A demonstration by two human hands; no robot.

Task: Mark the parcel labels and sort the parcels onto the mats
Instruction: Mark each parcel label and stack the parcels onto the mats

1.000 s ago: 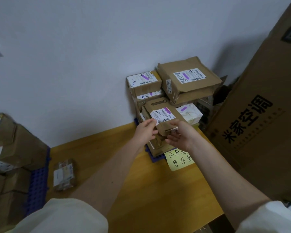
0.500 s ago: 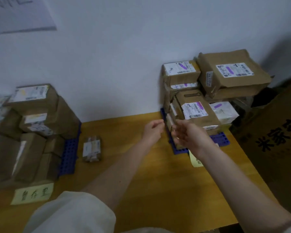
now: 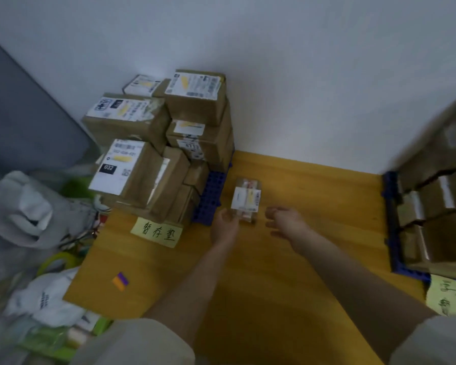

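Fingers (image 3: 228, 216) of left hand (image 3: 224, 226) touch clear parcel (image 3: 246, 200).

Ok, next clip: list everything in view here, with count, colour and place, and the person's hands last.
small clear parcel: one, transparent with white label, on the table between the mats
brown parcels: a stack, count unclear, yellow-marked labels, on the left blue mat
brown parcels: several, blurred, on the right blue mat
yellow notes: two, handwritten, one before the left stack, one at right edge
orange-purple item: one, table's near left
white bags: several, left of the table
left hand: at the clear parcel's near end
right hand: beside it, empty
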